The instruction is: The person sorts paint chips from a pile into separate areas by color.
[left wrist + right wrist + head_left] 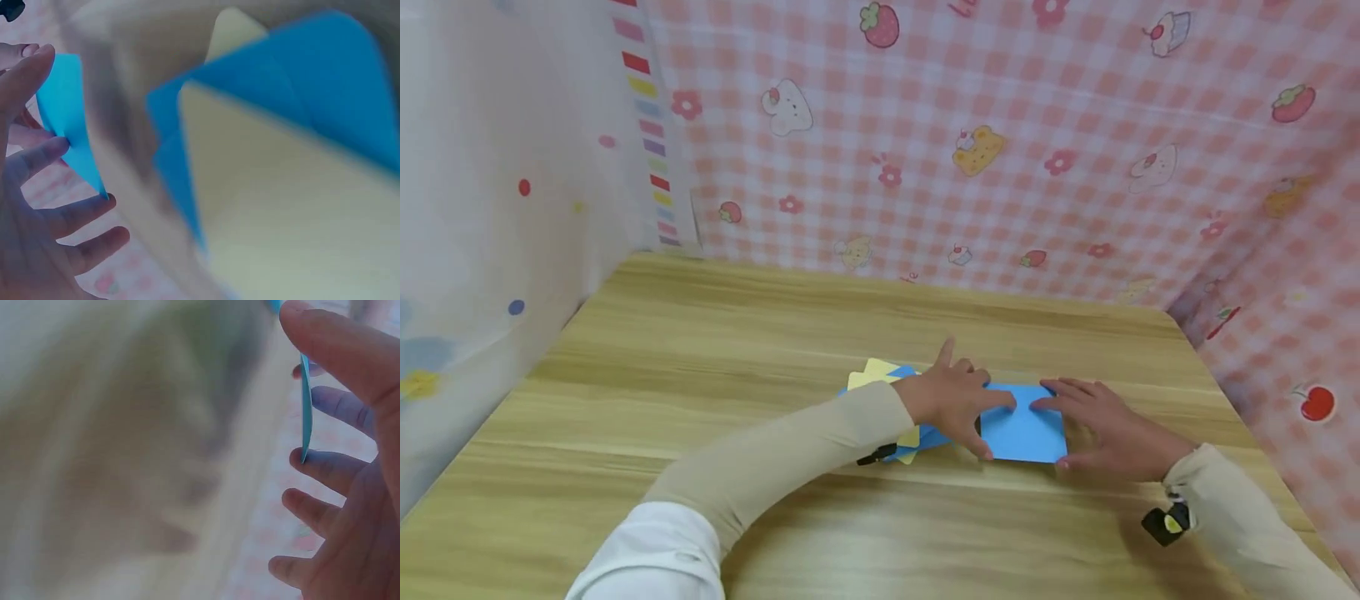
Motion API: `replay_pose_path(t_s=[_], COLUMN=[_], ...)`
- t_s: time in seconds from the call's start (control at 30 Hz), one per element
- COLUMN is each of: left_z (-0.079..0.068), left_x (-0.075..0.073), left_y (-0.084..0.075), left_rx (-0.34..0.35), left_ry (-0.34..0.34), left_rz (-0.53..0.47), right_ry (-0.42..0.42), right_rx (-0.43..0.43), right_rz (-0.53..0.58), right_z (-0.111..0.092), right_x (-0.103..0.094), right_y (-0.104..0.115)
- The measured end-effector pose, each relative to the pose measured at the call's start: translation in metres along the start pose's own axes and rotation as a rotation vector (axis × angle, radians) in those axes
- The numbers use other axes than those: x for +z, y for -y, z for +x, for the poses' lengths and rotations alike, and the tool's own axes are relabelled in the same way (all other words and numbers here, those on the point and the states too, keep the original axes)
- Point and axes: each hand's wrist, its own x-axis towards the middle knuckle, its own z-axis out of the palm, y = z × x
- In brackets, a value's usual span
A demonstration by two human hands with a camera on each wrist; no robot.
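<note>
A blue card [1022,435] is held between both hands, its surface bowed slightly in the left wrist view. My left hand [953,404] grips its left side, thumb at the near corner, index finger on the face and another finger at the far edge. The right side is gripped the same way by my right hand [1105,429], which shows from the palm side in the right wrist view, with two fingers spread off the card. Under the left wrist lies a loose pile of blue cards [331,69] and yellow cards [281,206], partly covered by the sleeve in the head view.
The cards lie on a wood-grain table [700,350]. A pink checked cloth [865,125] hangs along the back and right, and a white dotted cloth [512,250] hangs at the left. Black devices [1167,523] are strapped at the wrists.
</note>
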Motion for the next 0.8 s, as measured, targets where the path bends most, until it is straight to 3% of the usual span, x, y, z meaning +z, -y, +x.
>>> replay_pose_path(t_s=[0.1,0.2,0.3,0.4,0.5,0.57,0.67,0.8], left_z=[0.002,-0.016,-0.045,-0.085,-0.119,-0.133,-0.14,-0.136], left_x=[0.012,0.01,-0.002,-0.01,-0.008,-0.001,0.016,0.036], left_y=[0.0,0.013,0.034,0.059,0.078,0.086,0.088,0.083], left_rx=[-0.022,-0.047,-0.059,-0.084,-0.128,-0.153,-0.153,-0.132], left_ry=[0.035,0.029,-0.036,-0.116,-0.178,-0.192,-0.151,-0.056], left_rz=[-0.018,-0.075,-0.14,-0.18,-0.197,-0.206,-0.229,-0.259], right_ry=[0.055,0.049,-0.024,-0.097,-0.111,-0.086,-0.013,0.09], right_rx=[0.046,0.071,0.054,-0.027,-0.108,-0.138,-0.14,-0.11], right_rz=[-0.005,-0.009,-0.051,-0.132,-0.186,-0.195,-0.183,-0.158], right_z=[-0.004,-0.003,0.002,0.025,0.057,0.079,0.107,0.132], right_x=[0.014,0.013,-0.006,-0.021,-0.023,-0.015,0.005,0.037], right_y=[-0.004,0.003,0.02,0.046,0.071,0.082,0.088,0.088])
